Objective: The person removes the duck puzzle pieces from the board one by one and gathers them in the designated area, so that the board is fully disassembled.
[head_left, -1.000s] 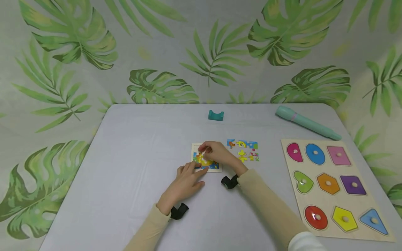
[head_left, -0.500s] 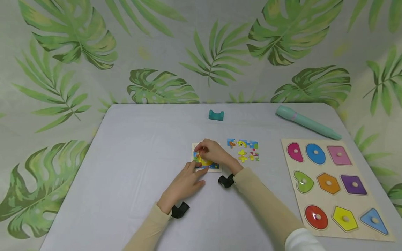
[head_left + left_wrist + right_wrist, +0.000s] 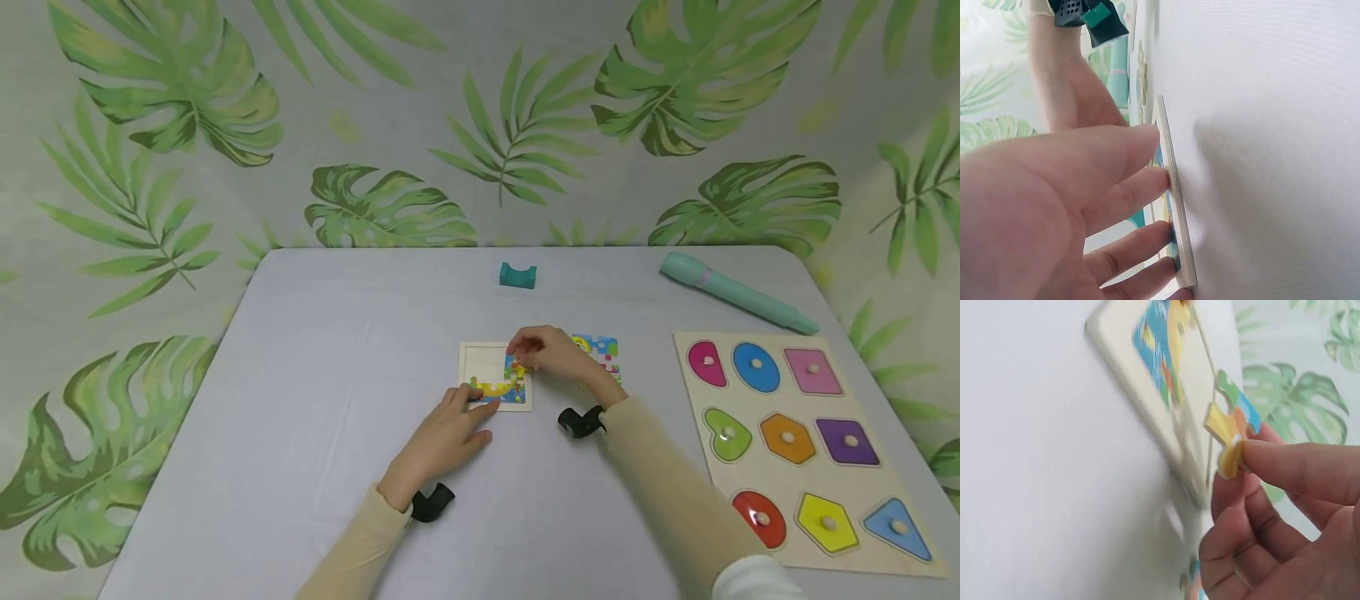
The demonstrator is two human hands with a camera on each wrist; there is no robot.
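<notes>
A small wooden puzzle tray (image 3: 482,360) lies mid-table, with a bottom row of picture pieces (image 3: 495,392) in it and bare wood above. My left hand (image 3: 438,437) lies at the tray's near edge, fingertips touching it; the left wrist view shows these fingers (image 3: 1125,199) nearly straight on the rim. Over the tray's right side, my right hand (image 3: 557,354) pinches a jigsaw piece (image 3: 1232,428) between thumb and fingers. That piece is yellow, blue and green, held tilted, apart from the tray in the right wrist view. Several loose pieces (image 3: 602,346) lie just right, partly hidden by the hand.
At the right is a wooden shape board (image 3: 738,479) with coloured knobbed shapes. Behind it lies a mint-green tube-shaped thing (image 3: 738,293). A small teal block with a curved notch (image 3: 517,276) stands near the back edge. A leaf-print cloth hangs behind.
My right hand has moved right, from the tray's upper left to its right side, carrying the jigsaw piece. The tray's upper left now shows bare wood. My left hand stays in place.
</notes>
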